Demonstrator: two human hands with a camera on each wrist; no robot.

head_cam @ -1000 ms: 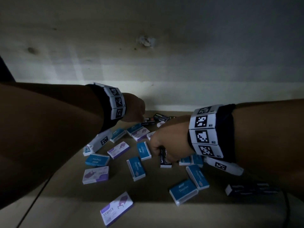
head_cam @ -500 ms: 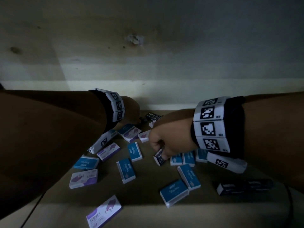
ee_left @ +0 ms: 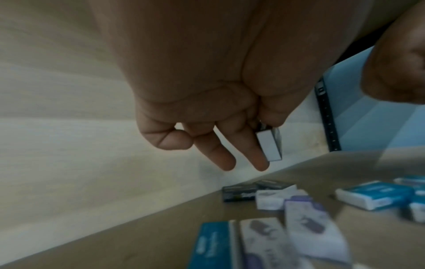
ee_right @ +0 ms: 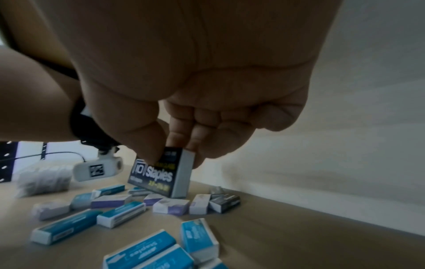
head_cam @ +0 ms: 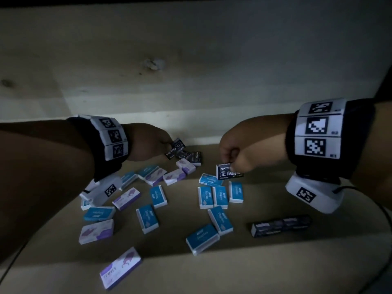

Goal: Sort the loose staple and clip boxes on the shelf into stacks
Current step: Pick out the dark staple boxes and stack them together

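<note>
My right hand [head_cam: 232,154] pinches a black "10 Staples" box [head_cam: 228,172] by its top edge and holds it above the blue boxes; the right wrist view shows thumb and fingers on that black box [ee_right: 158,174]. My left hand [head_cam: 152,143] grips another small black staple box [head_cam: 175,148] near the back wall, seen edge-on as a box [ee_left: 270,145] in the left wrist view. Two more black boxes [head_cam: 192,158] lie under it. Several blue boxes [head_cam: 213,197] and purple-white boxes [head_cam: 174,177] lie scattered on the wooden shelf [head_cam: 275,262].
A long row of black boxes [head_cam: 281,225] lies at the right of the shelf. The pale back wall [head_cam: 191,81] stands close behind the hands. One purple-white box [head_cam: 121,267] lies near the front edge. A cable [head_cam: 379,209] trails from my right wrist.
My right hand has lifted the black box off the shelf and moved right. My left hand has picked up a black box at the back. The head view has shifted.
</note>
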